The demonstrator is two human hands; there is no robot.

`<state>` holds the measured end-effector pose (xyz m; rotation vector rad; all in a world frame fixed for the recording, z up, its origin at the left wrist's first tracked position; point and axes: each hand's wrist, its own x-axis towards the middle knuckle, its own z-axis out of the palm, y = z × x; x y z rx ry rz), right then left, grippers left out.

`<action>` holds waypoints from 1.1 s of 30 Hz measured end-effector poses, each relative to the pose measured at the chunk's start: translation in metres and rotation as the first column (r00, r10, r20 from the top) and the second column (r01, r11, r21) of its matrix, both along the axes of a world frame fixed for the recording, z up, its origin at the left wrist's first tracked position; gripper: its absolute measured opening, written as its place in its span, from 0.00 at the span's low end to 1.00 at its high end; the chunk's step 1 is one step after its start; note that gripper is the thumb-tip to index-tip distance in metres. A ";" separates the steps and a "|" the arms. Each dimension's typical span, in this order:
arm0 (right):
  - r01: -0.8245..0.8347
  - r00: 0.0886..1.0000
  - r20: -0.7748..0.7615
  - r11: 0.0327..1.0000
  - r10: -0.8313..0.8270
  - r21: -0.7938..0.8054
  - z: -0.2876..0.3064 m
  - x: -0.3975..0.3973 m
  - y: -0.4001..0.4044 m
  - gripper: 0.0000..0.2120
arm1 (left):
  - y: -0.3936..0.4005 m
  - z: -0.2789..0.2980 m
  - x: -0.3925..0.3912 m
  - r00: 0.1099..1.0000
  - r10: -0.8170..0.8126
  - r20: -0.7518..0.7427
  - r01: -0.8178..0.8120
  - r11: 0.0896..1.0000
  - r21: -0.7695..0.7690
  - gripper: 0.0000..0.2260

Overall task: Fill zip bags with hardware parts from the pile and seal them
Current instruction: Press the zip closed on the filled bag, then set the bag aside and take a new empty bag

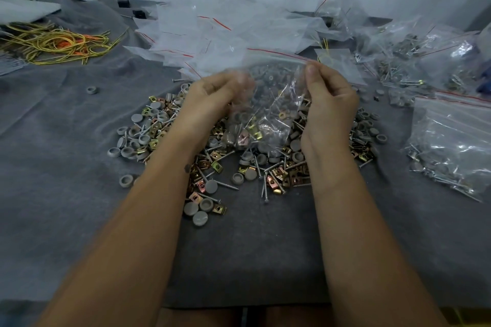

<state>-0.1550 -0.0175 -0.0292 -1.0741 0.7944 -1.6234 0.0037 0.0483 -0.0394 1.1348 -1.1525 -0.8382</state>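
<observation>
A clear zip bag (268,114) with a red seal line hangs above the pile between both hands, with screws, grey caps and brass clips in its lower part. My right hand (329,109) pinches the bag's top right corner between thumb and fingers. My left hand (212,98), blurred, grips the bag's left side near the top. Below lies the pile of hardware (212,167): grey round caps, silver screws and gold square clips, spread over the grey cloth (66,194).
Empty zip bags (202,34) lie heaped behind the pile. Filled bags (451,146) sit at the right, more of them (414,56) at the back right. Yellow and orange cords (53,42) lie at the back left. A stray grey cap (92,90) rests left of the pile.
</observation>
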 end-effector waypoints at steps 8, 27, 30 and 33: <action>-0.195 0.973 -0.110 0.978 0.203 0.075 0.004 -0.003 0.005 0.09 | 0.000 0.011 -0.010 0.992 -0.048 -0.114 0.047 0.999 -0.009 0.11; 0.604 0.763 -0.331 0.795 -0.556 0.057 0.013 -0.158 -0.008 0.05 | -0.037 0.026 -0.192 0.993 -0.101 -0.059 0.109 0.985 0.137 0.23; 0.723 0.613 -0.525 0.687 -0.590 0.072 0.009 -0.188 -0.009 0.15 | -0.039 0.025 -0.213 0.985 -0.155 0.079 0.146 0.983 0.108 0.24; 0.784 0.459 -0.717 0.619 -0.524 0.049 0.004 -0.194 -0.004 0.28 | -0.035 0.016 -0.219 0.973 -0.192 0.126 0.176 0.976 0.132 0.20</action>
